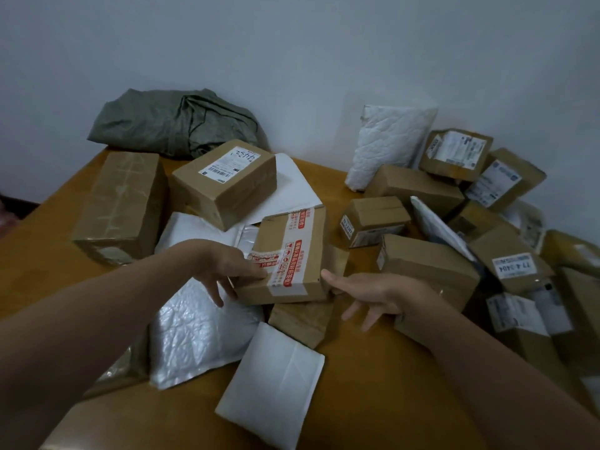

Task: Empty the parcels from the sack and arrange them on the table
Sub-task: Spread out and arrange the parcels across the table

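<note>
Because the red-taped box (292, 258) looks rigid and light, the left hand (227, 271) and right hand (373, 295), fingers spread and released, should clamp its opposite sides.

The camera sits on my head and looks forward and down across the orange-brown wooden table (373, 384), angled so that the pale bluish wall (292, 60) fills the upper part of the view. It is close in: my left hand (227, 271) and right hand (380, 295) lie mid-frame, and my forearms enter from the two near corners. The wide lens takes in the crumpled grey-green woven sack (175, 125) at far left and the heap of brown cardboard boxes (418, 186) at right.
</note>
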